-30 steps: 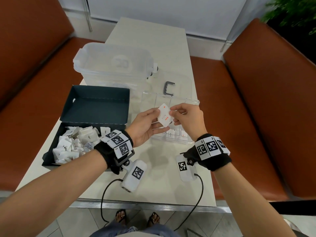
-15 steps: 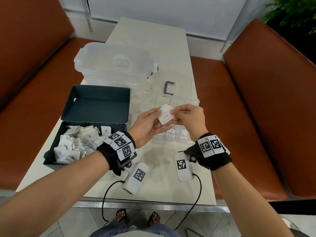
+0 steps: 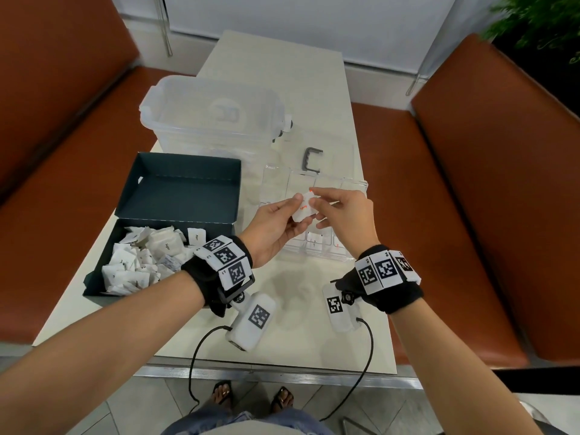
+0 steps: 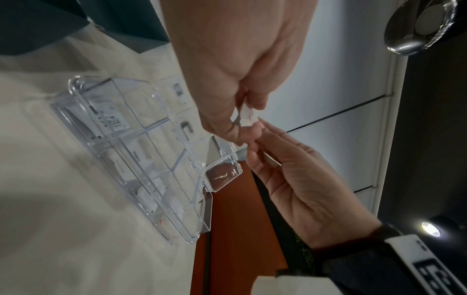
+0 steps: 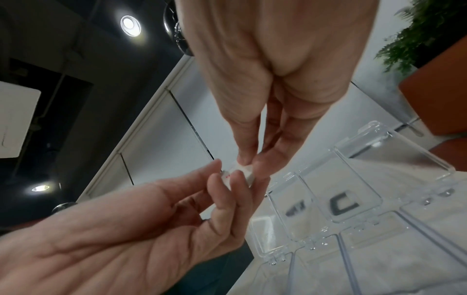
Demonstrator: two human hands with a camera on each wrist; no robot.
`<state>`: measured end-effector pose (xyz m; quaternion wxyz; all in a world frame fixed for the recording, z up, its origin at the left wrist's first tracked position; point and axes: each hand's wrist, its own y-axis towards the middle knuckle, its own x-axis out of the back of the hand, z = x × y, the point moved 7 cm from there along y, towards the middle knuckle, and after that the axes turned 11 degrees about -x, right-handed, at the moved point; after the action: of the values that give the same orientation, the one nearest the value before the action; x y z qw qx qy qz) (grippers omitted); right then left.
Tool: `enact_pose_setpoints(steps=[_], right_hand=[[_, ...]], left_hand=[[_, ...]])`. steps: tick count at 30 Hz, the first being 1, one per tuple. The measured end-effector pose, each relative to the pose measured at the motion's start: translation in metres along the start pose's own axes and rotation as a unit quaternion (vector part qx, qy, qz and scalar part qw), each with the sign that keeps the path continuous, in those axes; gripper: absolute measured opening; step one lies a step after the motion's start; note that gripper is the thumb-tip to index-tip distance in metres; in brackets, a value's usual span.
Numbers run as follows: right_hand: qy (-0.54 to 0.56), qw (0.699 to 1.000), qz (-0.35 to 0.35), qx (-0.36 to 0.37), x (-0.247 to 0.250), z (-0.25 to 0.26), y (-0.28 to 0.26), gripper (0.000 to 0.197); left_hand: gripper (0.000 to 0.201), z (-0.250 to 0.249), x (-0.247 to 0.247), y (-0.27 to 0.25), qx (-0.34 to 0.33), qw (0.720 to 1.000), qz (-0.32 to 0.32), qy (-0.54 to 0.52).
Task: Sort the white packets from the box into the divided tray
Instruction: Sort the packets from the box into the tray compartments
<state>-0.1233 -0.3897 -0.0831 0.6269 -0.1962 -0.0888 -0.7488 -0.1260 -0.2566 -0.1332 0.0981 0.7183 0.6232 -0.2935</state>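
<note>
A small white packet [image 3: 302,211] with red print is held above the near-left part of the clear divided tray [image 3: 356,186]. My left hand [image 3: 298,211] pinches it from the left between thumb and fingers. My right hand [image 3: 313,197] pinches its upper right corner. The left wrist view shows the packet [image 4: 247,118] between both sets of fingertips, with the tray [image 4: 76,87] below. In the right wrist view the packet [image 5: 239,172] is mostly covered by fingers. The tray's near compartments hold a few packets. The dark box [image 3: 175,196] at left holds several white packets [image 3: 141,259].
A clear plastic tub [image 3: 213,114] stands behind the box. A grey U-shaped piece [image 3: 312,158] lies beyond the tray. Orange-brown benches [image 3: 470,215] flank the narrow table, whose near edge [image 3: 266,368] is close to me. Cables hang from the wrist cameras.
The packet has turned and bent a little between the fingers. My right fingertips have shifted to its top corner. Both hands stay in nearly the same place.
</note>
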Motion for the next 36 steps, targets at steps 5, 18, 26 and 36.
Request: enact_pose_setpoints(steps=[5, 18, 26, 36], right_hand=[[0.027, 0.999, -0.001, -0.021, 0.001, -0.007, 0.002, 0.007], [0.030, 0.997, 0.019, -0.069, 0.033, -0.027, 0.018, 0.004], [-0.394, 0.914, -0.015, -0.093, 0.062, -0.064, 0.062, 0.006], [-0.578, 0.811, 0.065, -0.057, 0.012, -0.098, 0.071, 0.005]], left_hand=[[0.026, 0.003, 0.000, 0.002, -0.012, 1.000, -0.003, 0.003], [0.021, 0.005, -0.019, 0.005, 0.021, 0.994, 0.054, 0.096], [0.024, 0.003, 0.000, 0.008, 0.024, 0.968, 0.062, 0.243], [0.018, 0.020, 0.016, 0.016, -0.051, 0.864, 0.120, 0.486]])
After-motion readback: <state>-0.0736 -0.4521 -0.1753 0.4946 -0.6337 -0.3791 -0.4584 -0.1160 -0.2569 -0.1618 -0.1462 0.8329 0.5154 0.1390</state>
